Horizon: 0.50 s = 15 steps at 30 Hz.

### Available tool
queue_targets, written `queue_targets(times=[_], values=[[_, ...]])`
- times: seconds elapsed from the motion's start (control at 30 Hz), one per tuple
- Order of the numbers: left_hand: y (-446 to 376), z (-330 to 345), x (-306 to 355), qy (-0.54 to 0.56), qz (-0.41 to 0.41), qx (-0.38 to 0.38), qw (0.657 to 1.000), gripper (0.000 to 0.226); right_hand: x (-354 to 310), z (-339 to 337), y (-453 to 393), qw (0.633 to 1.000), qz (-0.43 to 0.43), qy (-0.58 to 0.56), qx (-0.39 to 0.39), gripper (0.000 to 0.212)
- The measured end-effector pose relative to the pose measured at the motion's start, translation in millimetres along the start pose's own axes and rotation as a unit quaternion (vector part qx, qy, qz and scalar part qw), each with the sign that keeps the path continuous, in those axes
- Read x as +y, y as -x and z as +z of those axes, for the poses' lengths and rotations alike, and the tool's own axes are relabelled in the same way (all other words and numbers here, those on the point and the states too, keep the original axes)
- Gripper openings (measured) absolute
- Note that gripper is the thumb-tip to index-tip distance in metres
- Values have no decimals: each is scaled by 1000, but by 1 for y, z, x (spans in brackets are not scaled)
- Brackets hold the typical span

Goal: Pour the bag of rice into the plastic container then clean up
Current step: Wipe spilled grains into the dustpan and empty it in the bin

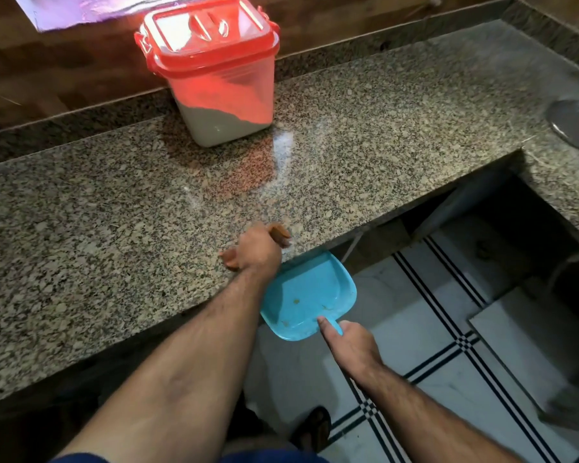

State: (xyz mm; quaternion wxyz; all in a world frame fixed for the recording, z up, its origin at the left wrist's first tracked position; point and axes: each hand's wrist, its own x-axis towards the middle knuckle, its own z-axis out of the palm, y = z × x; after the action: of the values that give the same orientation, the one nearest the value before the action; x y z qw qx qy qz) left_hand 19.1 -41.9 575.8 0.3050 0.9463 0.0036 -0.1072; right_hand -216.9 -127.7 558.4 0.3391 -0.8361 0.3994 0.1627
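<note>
With the lidded red-topped clear plastic container [214,68] at twelve o'clock, cleanup is under way: the left hand [258,250], curled around something brown, sweeps the speckled granite counter [114,212] toward the blue plastic dustpan [310,294], its handle gripped by the right hand [351,342] at five o'clock, and next probably draws stray grains over the edge.

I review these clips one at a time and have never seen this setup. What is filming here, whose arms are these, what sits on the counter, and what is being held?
One camera, worn on the person's head, looks down at their bare arms. The left hand rests at the edge of the granite counter, fingers blurred. The right hand grips the handle of a blue dustpan held just below that edge. A closed plastic container with a red lid, partly filled with rice, stands at the back. A steel plate lies at the far right.
</note>
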Motion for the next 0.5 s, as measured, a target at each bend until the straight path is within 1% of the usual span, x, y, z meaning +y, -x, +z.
queue_targets(times=[0.1,0.17,0.2,0.27,0.3,0.37,0.4,0.43,0.5], values=[[22,30,23,73,41,-83,993,32,5,-6,-7,1000,-2,5,-1,64],[26,24,49,133,53,-125,982,34,10,-10,-11,1000,-5,10,-1,66],[22,17,59,176,52,-134,974,29,13,-13,-12,1000,-6,12,-4,66],[10,7,70,216,63,-95,970,19,19,-19,-16,1000,-7,9,-12,66],[4,8,72,200,76,-62,975,17,23,-21,-18,1000,-9,5,-13,67],[-1,16,78,156,95,-13,983,22,28,-25,-21,1000,-9,0,-11,67],[1,23,82,146,107,-15,983,26,30,-27,-22,1000,-8,0,-9,66],[3,36,86,135,122,-35,983,31,32,-28,-24,1000,-5,-3,-8,65],[12,59,94,97,146,-116,978,38,36,-31,-25,1000,3,-11,-5,64]])
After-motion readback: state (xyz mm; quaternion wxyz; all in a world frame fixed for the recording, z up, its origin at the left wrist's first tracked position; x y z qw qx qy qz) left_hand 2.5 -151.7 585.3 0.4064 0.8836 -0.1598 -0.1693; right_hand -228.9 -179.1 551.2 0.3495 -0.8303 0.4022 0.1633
